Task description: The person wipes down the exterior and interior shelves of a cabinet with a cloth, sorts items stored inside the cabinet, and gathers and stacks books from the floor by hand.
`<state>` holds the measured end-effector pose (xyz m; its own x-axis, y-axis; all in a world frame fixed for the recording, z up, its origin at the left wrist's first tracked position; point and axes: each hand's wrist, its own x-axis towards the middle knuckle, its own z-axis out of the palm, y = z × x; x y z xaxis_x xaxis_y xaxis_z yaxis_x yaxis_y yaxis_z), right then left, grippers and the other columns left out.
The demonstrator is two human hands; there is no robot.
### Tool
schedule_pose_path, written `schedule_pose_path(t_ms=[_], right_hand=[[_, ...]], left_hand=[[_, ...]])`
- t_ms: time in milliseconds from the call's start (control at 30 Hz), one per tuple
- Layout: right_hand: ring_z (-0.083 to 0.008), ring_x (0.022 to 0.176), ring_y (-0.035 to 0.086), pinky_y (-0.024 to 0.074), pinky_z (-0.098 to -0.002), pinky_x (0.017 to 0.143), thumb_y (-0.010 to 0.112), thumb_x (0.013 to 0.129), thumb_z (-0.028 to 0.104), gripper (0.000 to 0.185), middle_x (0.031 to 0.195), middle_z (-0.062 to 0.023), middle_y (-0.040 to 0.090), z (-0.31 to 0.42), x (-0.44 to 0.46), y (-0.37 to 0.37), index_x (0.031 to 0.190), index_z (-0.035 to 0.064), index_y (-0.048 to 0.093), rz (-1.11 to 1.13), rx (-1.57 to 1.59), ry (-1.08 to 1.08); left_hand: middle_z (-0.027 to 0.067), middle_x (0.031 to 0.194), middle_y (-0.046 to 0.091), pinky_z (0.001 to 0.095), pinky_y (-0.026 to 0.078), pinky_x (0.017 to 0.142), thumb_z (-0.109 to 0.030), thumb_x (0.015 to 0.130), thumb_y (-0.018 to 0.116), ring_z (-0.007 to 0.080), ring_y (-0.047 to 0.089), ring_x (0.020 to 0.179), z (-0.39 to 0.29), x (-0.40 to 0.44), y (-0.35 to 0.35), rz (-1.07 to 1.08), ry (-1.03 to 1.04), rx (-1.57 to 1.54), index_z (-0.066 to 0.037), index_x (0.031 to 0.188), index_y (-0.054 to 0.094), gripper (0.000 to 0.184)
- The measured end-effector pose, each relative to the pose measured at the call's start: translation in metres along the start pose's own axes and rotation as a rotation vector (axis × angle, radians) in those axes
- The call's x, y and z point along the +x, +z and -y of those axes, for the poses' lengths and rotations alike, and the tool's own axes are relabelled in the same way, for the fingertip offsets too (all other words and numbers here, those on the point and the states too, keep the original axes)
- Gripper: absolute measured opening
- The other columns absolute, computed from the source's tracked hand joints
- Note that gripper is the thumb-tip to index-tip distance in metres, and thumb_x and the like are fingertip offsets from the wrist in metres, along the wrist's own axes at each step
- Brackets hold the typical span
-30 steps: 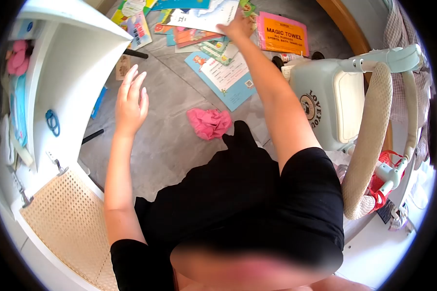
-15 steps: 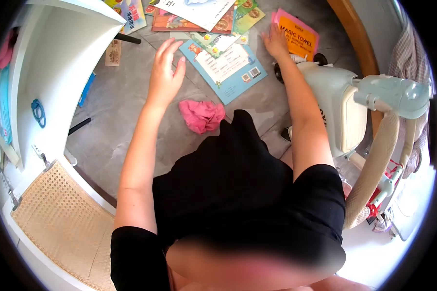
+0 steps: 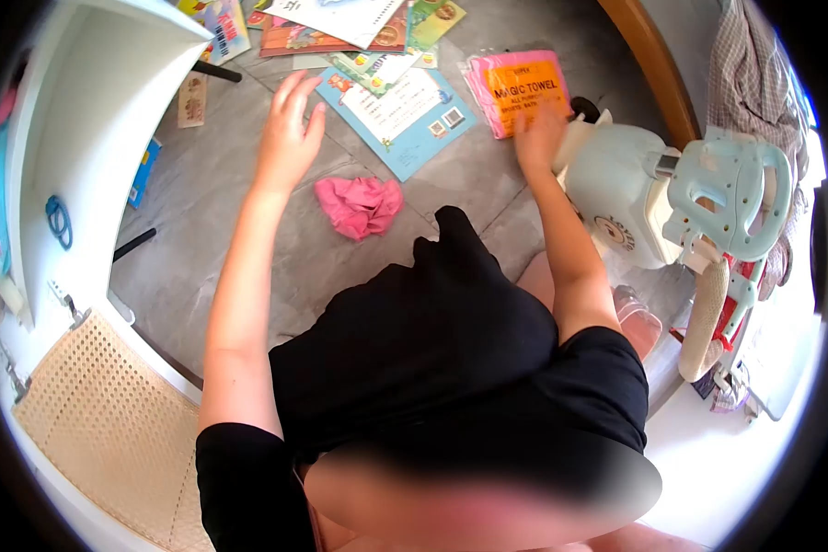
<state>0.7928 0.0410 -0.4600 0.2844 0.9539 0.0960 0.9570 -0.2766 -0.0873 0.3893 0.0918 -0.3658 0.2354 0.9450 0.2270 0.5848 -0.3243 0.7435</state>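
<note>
My left hand [image 3: 290,133] is held above the floor with fingers extended and nothing in them. A light blue booklet [image 3: 414,152] lies just to its right. A crumpled pink cloth [image 3: 359,206] rests on the floor below the booklet. My right hand [image 3: 538,140] is at the lower right edge of a pink and orange magic towel packet [image 3: 523,75]. Motion smears its fingers, so whether they grip the packet does not show. Close to the right wrist stands a pale blue and cream wheeled ride-on toy [image 3: 626,175].
Several books [image 3: 336,32] are piled at the top. At left is a white cabinet [image 3: 101,110] with a lowered rattan door [image 3: 110,423]. A blue item [image 3: 144,173] lies beside the cabinet. Checked fabric [image 3: 741,74] hangs at the upper right.
My right hand has moved from the packet's left edge to its lower right. The packet lies straighter and nearer. The ride-on toy has turned. My left hand stays open beside the booklet.
</note>
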Motion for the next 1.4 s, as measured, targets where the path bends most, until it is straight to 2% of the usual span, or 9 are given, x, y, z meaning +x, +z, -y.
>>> schedule_pose_path(t_ms=[100,367,533,633,733,833,933,1167,1400], right_hand=[[-0.0409,0.123,0.044,0.0313,-0.0496,0.105,0.06,0.082,0.031,0.054,0.126,-0.0251,0.053,-0.028,-0.011,0.035,0.124,-0.0029,0.052,-0.198,-0.287,0.068],[-0.0361,0.113,0.055,0.0451,-0.0455,0.091,0.049,0.089,0.022,0.052,0.138,-0.0225,0.044,-0.002,-0.022,0.014,0.136,0.0022,0.042,0.303,-0.405,0.014],[-0.0432,0.123,0.044,0.0351,-0.0496,0.103,0.055,0.079,0.001,0.065,0.137,-0.0294,0.038,-0.011,-0.005,0.032,0.14,-0.0026,0.032,-0.018,0.062,-0.049],[-0.0446,0.126,0.038,0.0296,-0.05,0.108,0.058,0.077,-0.003,0.069,0.136,-0.0311,0.037,0.007,0.02,0.016,0.14,-0.0026,0.031,-0.068,0.366,0.292],[-0.0351,0.134,0.033,0.0288,-0.0434,0.11,0.064,0.079,-0.001,0.081,0.144,-0.0234,0.031,0.084,0.019,-0.058,0.146,0.001,0.019,0.001,1.138,-0.03],[-0.0297,0.14,0.026,0.0285,-0.0406,0.111,0.059,0.078,-0.011,0.087,0.152,-0.0202,0.02,0.19,-0.022,-0.124,0.149,0.0035,0.011,0.039,1.21,-0.41],[-0.0351,0.143,0.018,0.0245,-0.0441,0.113,0.057,0.073,-0.018,0.094,0.156,-0.0203,0.013,0.248,-0.043,-0.157,0.15,0.0041,0.006,0.136,1.315,-0.732],[-0.0328,0.144,0.015,0.0248,-0.0456,0.113,0.067,0.071,-0.01,0.1,0.157,-0.0185,0.009,0.266,-0.042,-0.189,0.15,0.0052,0.008,0.189,1.255,-0.74],[-0.028,0.127,0.047,0.0455,-0.036,0.097,0.058,0.086,-0.004,0.074,0.149,-0.0148,0.028,0.224,-0.052,-0.127,0.148,0.0056,0.018,0.463,1.334,-0.458]], left_hand=[[0.0194,0.13,0.049,0.0411,0.041,0.1,-0.008,0.085,0.06,0.0371,0.049,0.12,0.004,-0.002,0.001,-0.031,0.029,0.013,-0.005,0.119,0.056,0.034],[0.0214,0.128,0.05,0.0408,0.044,0.098,-0.007,0.083,0.057,0.0369,0.052,0.117,-0.01,-0.005,-0.001,-0.026,0.008,0.012,-0.003,0.116,0.058,0.033],[0.0191,0.127,0.051,0.0404,0.047,0.094,-0.009,0.087,0.055,0.035,0.055,0.112,-0.019,-0.014,0.001,0.017,0.063,-0.035,-0.003,0.125,0.048,0.04],[0.0178,0.128,0.051,0.0376,0.048,0.094,-0.011,0.089,0.057,0.0312,0.056,0.112,-0.027,-0.017,-0.002,0.079,-0.006,-0.139,-0.003,0.13,0.045,0.043],[0.0161,0.126,0.053,0.0332,0.05,0.088,-0.015,0.091,0.061,0.0236,0.061,0.103,-0.041,-0.023,-0.005,0.19,-0.208,-0.423,-0.002,0.133,0.042,0.048],[0.0139,0.119,0.058,0.0325,0.049,0.088,-0.02,0.09,0.065,0.0199,0.061,0.1,-0.067,-0.02,-0.014,0.162,-0.26,-0.653,-0.001,0.13,0.044,0.049],[0.0107,0.112,0.061,0.0324,0.049,0.088,-0.023,0.089,0.068,0.0169,0.06,0.1,-0.103,-0.014,-0.045,0.095,-0.13,-0.597,0.0,0.126,0.046,0.049],[0.0056,0.099,0.064,0.0326,0.052,0.084,-0.013,0.084,0.071,0.0152,0.063,0.093,-0.092,0.023,-0.167,-0.36,-0.065,-0.397,-0.002,0.11,0.056,0.032],[0.0119,0.095,0.067,0.0316,0.051,0.076,-0.002,0.085,0.062,0.0193,0.063,0.083,-0.077,0.097,-0.297,-0.692,-0.186,0.016,0.005,0.106,0.054,0.023]])
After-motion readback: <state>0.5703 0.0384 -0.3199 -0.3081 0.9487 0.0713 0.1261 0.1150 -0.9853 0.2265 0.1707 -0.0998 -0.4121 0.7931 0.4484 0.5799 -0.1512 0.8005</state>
